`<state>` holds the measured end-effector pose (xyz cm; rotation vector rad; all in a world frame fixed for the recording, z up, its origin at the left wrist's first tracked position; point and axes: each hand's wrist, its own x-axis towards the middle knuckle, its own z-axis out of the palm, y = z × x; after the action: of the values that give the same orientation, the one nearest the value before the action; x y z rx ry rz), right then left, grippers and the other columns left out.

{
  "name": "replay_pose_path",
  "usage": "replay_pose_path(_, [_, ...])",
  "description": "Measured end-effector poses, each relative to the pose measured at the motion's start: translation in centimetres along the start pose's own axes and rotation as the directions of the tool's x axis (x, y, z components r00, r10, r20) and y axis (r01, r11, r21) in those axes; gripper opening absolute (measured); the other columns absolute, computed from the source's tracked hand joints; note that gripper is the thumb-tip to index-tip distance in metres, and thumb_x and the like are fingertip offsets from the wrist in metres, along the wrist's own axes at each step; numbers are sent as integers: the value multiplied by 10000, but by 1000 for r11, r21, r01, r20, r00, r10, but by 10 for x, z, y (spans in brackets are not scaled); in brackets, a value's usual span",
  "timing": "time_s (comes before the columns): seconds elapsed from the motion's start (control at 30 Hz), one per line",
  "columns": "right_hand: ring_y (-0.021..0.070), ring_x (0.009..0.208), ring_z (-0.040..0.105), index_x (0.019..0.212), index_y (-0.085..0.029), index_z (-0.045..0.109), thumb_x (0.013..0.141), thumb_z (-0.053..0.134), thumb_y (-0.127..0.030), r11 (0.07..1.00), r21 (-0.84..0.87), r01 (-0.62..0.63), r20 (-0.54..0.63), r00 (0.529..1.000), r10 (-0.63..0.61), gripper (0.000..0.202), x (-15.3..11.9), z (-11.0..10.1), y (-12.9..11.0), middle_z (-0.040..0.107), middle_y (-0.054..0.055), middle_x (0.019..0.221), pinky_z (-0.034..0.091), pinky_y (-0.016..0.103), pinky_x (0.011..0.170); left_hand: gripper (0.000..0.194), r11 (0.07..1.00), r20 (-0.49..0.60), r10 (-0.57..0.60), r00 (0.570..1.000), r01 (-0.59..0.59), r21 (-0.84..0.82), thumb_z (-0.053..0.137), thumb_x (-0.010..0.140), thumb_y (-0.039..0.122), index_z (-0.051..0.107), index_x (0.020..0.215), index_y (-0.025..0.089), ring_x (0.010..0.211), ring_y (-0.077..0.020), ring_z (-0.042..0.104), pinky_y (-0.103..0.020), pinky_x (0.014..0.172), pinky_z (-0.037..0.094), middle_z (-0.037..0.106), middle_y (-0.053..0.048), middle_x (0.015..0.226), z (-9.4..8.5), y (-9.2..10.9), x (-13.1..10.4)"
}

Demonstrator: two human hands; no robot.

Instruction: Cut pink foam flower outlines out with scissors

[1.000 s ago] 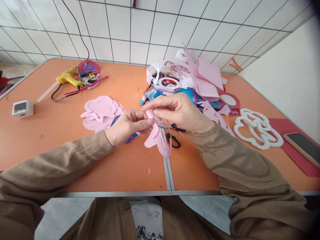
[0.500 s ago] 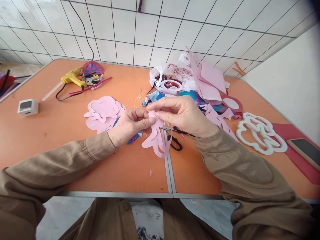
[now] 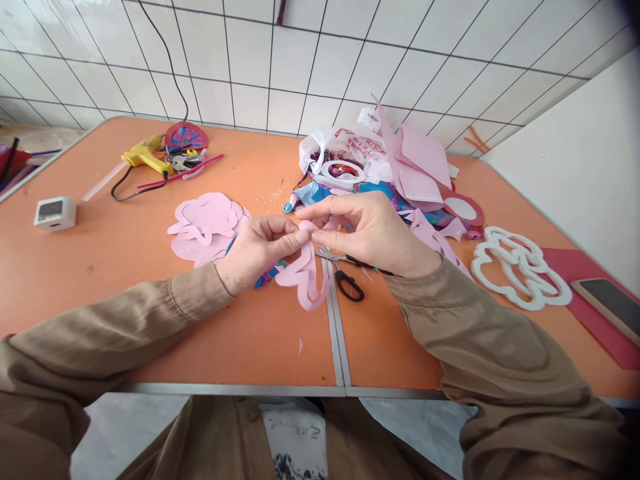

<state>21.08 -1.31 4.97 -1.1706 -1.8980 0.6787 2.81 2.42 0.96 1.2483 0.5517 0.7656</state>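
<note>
Between my two hands hangs a pink cut-out (image 3: 303, 273) of thin sheet, paper or foam, with curling strips at its lower end. My left hand (image 3: 260, 250) pinches its top edge between thumb and fingers. Right beside it, my right hand (image 3: 367, 230) is closed on the same top edge, thumb against fingertips. Black-handled scissors (image 3: 350, 285) lie on the table behind and below my right hand, their blades partly covered. To the left of my left hand rests a pile of pink cut shapes (image 3: 207, 220), with a blue patterned piece partly under my hand.
A yellow glue gun (image 3: 146, 157) lies at the back left near a small white box (image 3: 56, 213). At the back right are a plastic bag (image 3: 367, 150), folded pink sheets (image 3: 420, 163) and pink scraps. White cloud-shaped outlines (image 3: 520, 270) and a phone (image 3: 607, 303) lie at the right.
The hanging pink cut-out has swung slightly left and its strips look narrower together. More of the scissors now shows. Both hands keep nearly the same place and grip.
</note>
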Motion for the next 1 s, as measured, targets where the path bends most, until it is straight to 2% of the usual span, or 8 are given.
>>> replay_pose_path(0.17, [178, 736, 708, 900, -254, 792, 819, 728, -296, 998, 53, -30, -13, 999, 31, 112, 1, 1, 0, 757, 3, 778, 623, 341, 688, 407, 1000, -20, -16, 1000, 16, -18, 906, 652, 442, 637, 672, 137, 453, -52, 456, -200, 445, 355, 568, 45, 527, -1, -2, 1])
replay_pose_path(0.3, [196, 792, 732, 885, -282, 792, 849, 716, -293, 992, 115, -60, -5, 998, 61, 85, 1, 0, 0, 783, -1, 841, 632, 348, 714, 389, 998, -29, -48, 998, 47, -31, 905, 654, 429, 646, 677, 139, 438, -59, 481, -201, 427, 357, 600, 33, 529, -3, -5, 2])
replay_pose_path(0.53, [219, 842, 743, 844, -252, 787, 829, 720, -215, 992, 78, -98, -53, 993, 102, 78, 1, 0, 4, 793, 13, 864, 637, 358, 761, 397, 987, -13, -107, 994, 105, -119, 943, 599, 353, 626, 692, 134, 499, -74, 566, -198, 489, 425, 669, 17, 607, 0, -4, 1])
replay_pose_path(0.67, [202, 798, 733, 804, -240, 765, 818, 731, -242, 995, 48, -86, -61, 994, 89, 37, 1, 0, 4, 782, 14, 834, 635, 357, 755, 387, 985, -11, -116, 993, 114, -131, 940, 606, 342, 634, 706, 127, 508, -68, 570, -187, 486, 418, 674, 16, 615, 0, -3, 0])
replay_pose_path(0.83, [181, 707, 687, 638, -242, 656, 815, 762, -330, 996, 0, -93, -40, 995, 93, 224, 2, 0, 3, 725, 8, 725, 592, 329, 653, 363, 985, -24, -118, 993, 114, -127, 935, 617, 315, 638, 713, 129, 522, -70, 581, -187, 501, 429, 674, 18, 618, 0, -3, 0])
replay_pose_path(1.0, [154, 645, 637, 638, -234, 645, 828, 742, -325, 989, 73, -127, -11, 992, 128, 232, 3, 1, 4, 698, 2, 699, 536, 305, 586, 390, 983, 43, -154, 987, 157, -96, 953, 581, 302, 633, 714, 125, 562, -93, 619, -200, 535, 463, 704, -15, 647, 2, -2, 0])
